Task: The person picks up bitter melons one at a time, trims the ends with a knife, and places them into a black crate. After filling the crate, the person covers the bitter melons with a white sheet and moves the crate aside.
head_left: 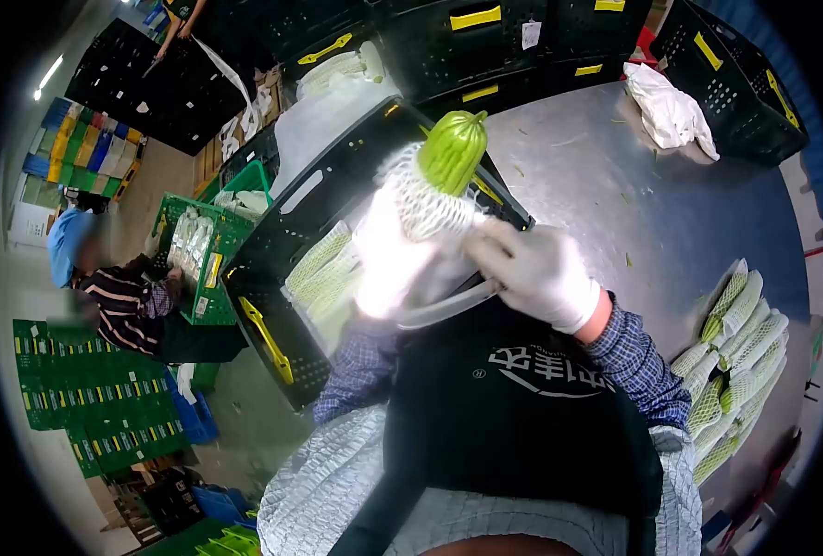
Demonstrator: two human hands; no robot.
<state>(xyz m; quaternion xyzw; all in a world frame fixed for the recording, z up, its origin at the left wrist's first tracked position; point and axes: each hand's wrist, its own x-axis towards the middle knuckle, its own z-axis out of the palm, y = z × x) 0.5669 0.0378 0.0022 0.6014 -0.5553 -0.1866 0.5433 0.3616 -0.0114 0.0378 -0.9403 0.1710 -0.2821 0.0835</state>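
Note:
My left hand (pixel 391 255), in a white glove and washed out by glare, is wrapped round a green ribbed gourd (pixel 454 153). A white foam net sleeve (pixel 425 199) covers the gourd's lower part, while its stem end stands bare and upright. My gloved right hand (pixel 534 273) is closed at the sleeve's lower right edge, fingers pinched on the netting. Below my left hand, a black crate (pixel 300 190) with a clear liner holds several netted gourds (pixel 323 269). More netted gourds (pixel 740 357) lie piled on the metal table to my right.
The metal table (pixel 587 185) carries a crumpled white bag (pixel 668 107) and scattered green bits. Black crates (pixel 522 42) with yellow handles stand behind, another (pixel 731 83) at far right. On the left, a person (pixel 124 296) handles a green crate (pixel 209 269); another person's arm (pixel 175 32) shows beyond.

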